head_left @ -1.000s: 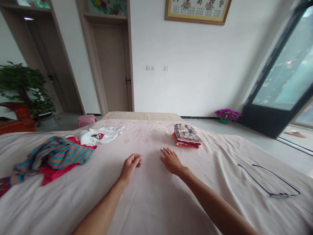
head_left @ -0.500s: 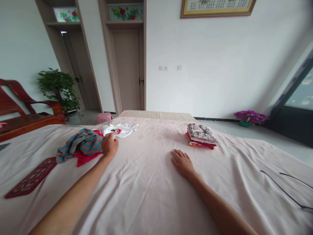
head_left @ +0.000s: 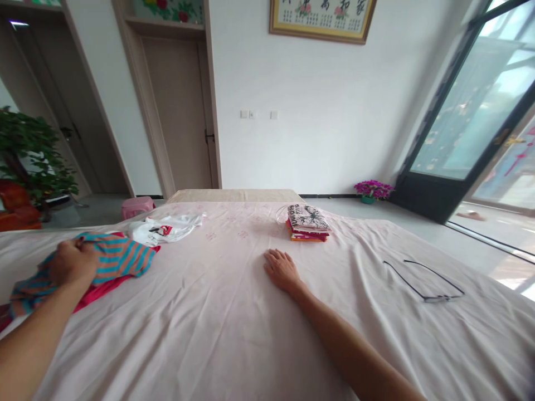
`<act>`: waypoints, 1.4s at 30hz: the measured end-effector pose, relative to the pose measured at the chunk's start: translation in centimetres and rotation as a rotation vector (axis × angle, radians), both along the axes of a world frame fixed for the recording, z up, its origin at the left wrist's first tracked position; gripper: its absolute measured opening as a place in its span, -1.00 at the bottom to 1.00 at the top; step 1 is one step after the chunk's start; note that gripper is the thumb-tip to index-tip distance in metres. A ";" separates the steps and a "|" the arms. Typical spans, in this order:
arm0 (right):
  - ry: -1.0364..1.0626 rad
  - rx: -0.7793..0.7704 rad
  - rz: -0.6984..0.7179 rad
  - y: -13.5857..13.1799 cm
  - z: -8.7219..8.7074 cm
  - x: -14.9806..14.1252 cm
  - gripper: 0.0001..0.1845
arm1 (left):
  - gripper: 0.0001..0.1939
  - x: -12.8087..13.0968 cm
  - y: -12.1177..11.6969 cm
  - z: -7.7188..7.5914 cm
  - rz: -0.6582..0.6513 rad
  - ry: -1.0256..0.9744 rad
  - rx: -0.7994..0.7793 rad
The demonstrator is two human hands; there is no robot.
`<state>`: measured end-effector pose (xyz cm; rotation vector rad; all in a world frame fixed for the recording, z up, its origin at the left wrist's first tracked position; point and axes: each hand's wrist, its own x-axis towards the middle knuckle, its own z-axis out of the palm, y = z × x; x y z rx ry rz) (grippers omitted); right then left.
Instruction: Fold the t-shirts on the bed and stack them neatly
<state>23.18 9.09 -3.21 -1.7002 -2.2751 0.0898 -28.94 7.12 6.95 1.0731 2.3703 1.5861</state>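
My left hand (head_left: pixel 75 260) is closed on a blue and brown striped garment (head_left: pixel 121 253), which lies rumpled on the pale bed sheet (head_left: pixel 217 312). Red cloth (head_left: pixel 102 291) shows from under the stripes. Just beyond lies a white printed garment (head_left: pixel 167 229), spread loosely. Flat on the sheet rests my right hand (head_left: pixel 282 269), fingers stretched out and holding nothing. A folded stack of clothes (head_left: pixel 308 223) sits a little beyond it to the right, with a black-and-white print on top and red and orange layers below.
Eyeglasses (head_left: pixel 434 298) lie with temples unfolded on the sheet at the right. A pink stool (head_left: pixel 137 207) stands past the far left edge. Purple flowers (head_left: pixel 373 189) in a pot are on the floor near the glass door (head_left: pixel 455 111). A leafy plant (head_left: pixel 33 156) stands at left.
The view has turned to the right. My left hand has moved from beside the white garment onto the striped one and gripped it, spreading its stripes. My right hand stays flat on the sheet.
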 end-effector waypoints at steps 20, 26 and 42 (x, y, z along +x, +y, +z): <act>0.364 0.042 0.048 1.0 -0.2 1.9 -0.53 | -0.57 12.9 2.2 -7.5 -0.560 0.313 -0.137; 0.277 0.060 0.056 0.7 0.5 1.4 -0.54 | -0.57 12.3 1.3 -12.4 -0.358 0.687 -0.340; 0.210 0.083 0.113 0.6 0.5 1.1 -0.62 | -0.63 11.7 1.9 -13.6 -0.412 0.755 -0.243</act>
